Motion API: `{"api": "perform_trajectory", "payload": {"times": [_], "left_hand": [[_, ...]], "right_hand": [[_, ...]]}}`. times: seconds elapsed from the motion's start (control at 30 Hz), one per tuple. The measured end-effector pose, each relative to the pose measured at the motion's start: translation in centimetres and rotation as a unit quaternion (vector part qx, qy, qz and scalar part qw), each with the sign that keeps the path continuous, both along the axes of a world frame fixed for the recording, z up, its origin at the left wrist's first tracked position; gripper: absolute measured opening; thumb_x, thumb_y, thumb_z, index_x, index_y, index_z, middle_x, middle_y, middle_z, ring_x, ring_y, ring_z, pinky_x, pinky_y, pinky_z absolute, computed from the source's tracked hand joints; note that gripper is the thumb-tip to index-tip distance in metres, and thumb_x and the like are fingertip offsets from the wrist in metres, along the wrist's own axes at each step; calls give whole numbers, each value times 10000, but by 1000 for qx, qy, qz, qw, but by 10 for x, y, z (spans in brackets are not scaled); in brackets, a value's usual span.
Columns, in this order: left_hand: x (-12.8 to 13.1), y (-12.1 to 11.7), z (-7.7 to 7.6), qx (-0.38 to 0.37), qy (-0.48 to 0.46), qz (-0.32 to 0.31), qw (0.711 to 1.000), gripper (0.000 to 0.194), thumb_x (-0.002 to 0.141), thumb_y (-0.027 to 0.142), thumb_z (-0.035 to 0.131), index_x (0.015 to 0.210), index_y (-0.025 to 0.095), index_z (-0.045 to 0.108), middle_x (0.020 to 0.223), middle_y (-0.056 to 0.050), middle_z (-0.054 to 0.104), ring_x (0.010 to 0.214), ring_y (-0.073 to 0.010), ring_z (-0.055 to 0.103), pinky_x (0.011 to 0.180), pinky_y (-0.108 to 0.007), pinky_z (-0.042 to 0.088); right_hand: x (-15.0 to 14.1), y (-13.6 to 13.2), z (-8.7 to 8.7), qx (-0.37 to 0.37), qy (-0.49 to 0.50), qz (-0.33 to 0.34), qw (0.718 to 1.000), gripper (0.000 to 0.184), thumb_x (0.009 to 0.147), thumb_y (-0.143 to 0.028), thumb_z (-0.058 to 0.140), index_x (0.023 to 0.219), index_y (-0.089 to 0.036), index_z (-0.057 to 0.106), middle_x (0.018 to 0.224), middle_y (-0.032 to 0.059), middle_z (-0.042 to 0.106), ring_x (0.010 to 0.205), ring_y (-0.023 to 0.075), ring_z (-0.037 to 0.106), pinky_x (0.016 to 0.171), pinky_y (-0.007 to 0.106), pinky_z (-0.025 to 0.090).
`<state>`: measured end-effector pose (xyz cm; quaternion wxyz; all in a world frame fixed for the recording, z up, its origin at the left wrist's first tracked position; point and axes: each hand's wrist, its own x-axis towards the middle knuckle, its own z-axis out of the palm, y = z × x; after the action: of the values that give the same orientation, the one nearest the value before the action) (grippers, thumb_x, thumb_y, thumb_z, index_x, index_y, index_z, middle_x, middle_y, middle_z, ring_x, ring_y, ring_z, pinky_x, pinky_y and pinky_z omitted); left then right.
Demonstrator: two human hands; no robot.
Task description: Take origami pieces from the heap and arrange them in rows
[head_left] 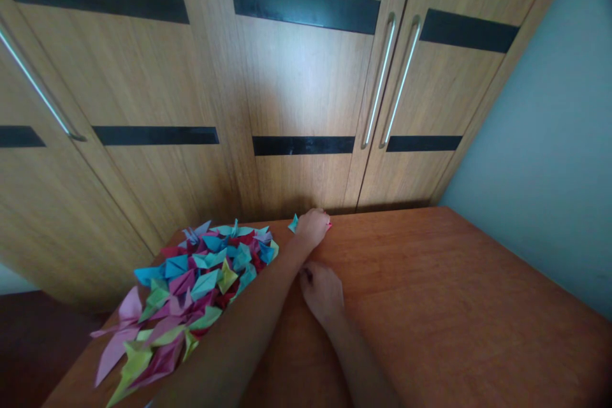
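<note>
My left hand (pixel 313 227) is at the table's far edge, its fingers closed around a small red folded-paper crane (pixel 329 225). Only red tips of the crane show past the fingers. Just left of that hand, a teal paper crane (pixel 293 224) rests on the table. Nearer to me, my right hand (pixel 324 290) lies low over the tabletop with its fingers curled in. What it holds, if anything, is hidden. A heap of colourful origami cranes (pixel 205 284) in pink, blue, green, yellow and red covers the table's left side, partly behind my left forearm.
The reddish-brown wooden table (pixel 430 306) stretches to the right. Behind it stands a wooden wardrobe (pixel 296 89) with black stripes and long metal handles (pixel 380 80). A pale blue wall (pixel 549 159) rises on the right.
</note>
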<state>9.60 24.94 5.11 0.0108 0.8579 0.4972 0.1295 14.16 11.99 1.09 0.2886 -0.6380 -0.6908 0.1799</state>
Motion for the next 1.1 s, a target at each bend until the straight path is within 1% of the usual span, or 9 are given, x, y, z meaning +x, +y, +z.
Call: {"api": "perform_trajectory", "payload": {"times": [0.17, 0.27, 0.47, 0.6, 0.73, 0.83, 0.9, 1.03, 1.1], "left_hand": [[2, -3, 0, 5, -8, 3, 1000, 172, 839, 271, 539, 850, 213, 700, 941, -83, 618, 927, -211, 578, 753, -306, 463], [0, -6, 7, 13, -18, 9, 1000, 172, 830, 310, 552, 850, 217, 696, 940, -72, 627, 902, -203, 584, 735, -291, 459], [-26, -17, 41, 38, -43, 20, 998, 220, 847, 336, 498, 889, 228, 685, 907, -57, 650, 831, -191, 594, 693, -272, 436], [-59, -48, 65, 53, -57, 24, 997, 218, 846, 306, 481, 888, 233, 682, 903, -50, 654, 827, -186, 593, 709, -269, 424], [-100, -96, 77, 53, -91, -3, 994, 211, 841, 288, 478, 904, 228, 670, 889, -36, 663, 832, -181, 600, 738, -261, 429], [-131, -134, 75, 37, -105, 13, 994, 211, 827, 258, 489, 940, 227, 664, 933, -34, 672, 900, -194, 601, 783, -270, 438], [-152, -158, 67, 15, -104, 35, 994, 226, 831, 265, 481, 972, 233, 655, 963, -33, 672, 903, -193, 609, 762, -265, 455], [-190, -201, 38, 7, -92, 93, 991, 240, 862, 322, 443, 937, 251, 659, 977, -21, 678, 820, -178, 643, 701, -250, 488], [-208, -220, 20, 54, -89, 146, 984, 246, 855, 347, 452, 933, 256, 667, 972, -24, 690, 845, -188, 654, 725, -255, 502]], "right_hand": [[0, 0, -1, -3, -4, -4, 1000, 234, 838, -185, 443, 896, -250, 660, 925, 25, 689, 858, 172, 616, 705, 247, 393], [0, 0, -2, 3, 3, -3, 1000, 237, 836, -188, 446, 912, -259, 659, 929, 17, 687, 860, 168, 614, 707, 245, 392], [0, -2, -1, 22, 11, -2, 1000, 237, 819, -173, 450, 891, -264, 657, 895, 3, 685, 840, 156, 609, 706, 234, 390], [0, -2, -1, 21, 13, 2, 1000, 235, 819, -171, 446, 873, -260, 657, 884, 3, 685, 838, 153, 607, 712, 228, 390], [1, -2, -3, 19, 8, 7, 1000, 228, 825, -178, 450, 876, -252, 659, 900, 10, 686, 866, 153, 606, 740, 223, 392], [1, -3, -4, 21, 6, 14, 1000, 221, 833, -185, 450, 872, -245, 659, 914, 9, 685, 874, 150, 605, 754, 220, 395], [1, -3, -4, 24, 8, 18, 1000, 219, 836, -187, 448, 867, -242, 659, 919, 7, 686, 873, 148, 606, 760, 215, 398], [2, -4, -6, 35, 15, 22, 999, 216, 834, -191, 453, 862, -245, 660, 921, 3, 686, 876, 149, 606, 768, 214, 402], [2, -4, -7, 36, 16, 23, 999, 214, 829, -191, 456, 857, -247, 660, 919, 3, 686, 876, 152, 604, 767, 217, 404]]}}
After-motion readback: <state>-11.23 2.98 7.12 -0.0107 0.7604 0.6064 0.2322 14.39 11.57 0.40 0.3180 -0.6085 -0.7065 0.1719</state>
